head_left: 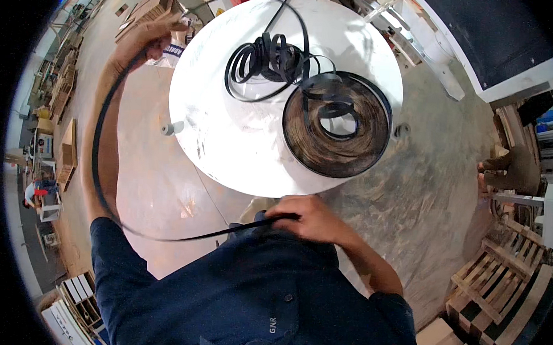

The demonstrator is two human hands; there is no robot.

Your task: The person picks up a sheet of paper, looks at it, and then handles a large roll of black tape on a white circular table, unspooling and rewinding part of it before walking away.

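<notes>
A long strip of black edge banding (193,237) bows in a wide loop along my left forearm and across my front. My left hand (151,42) is raised at the upper left, its fingers curled round the strip. Near the table's front edge, my right hand (308,217) pinches the strip close to its end. On the round white table (228,152) lies a flat wound roll (302,149) of the banding, brownish on its face. Behind it, to the left, sits a loose tangle of black loops (244,69). From there the strip arcs up toward my left hand.
Wooden pallets (494,280) are stacked at the lower right. A white-framed machine with a dark panel (504,34) stands at the upper right. Flat boards (144,12) are piled at the upper left. Another person (38,193) is far off at the left, and someone's arm (511,170) shows at right.
</notes>
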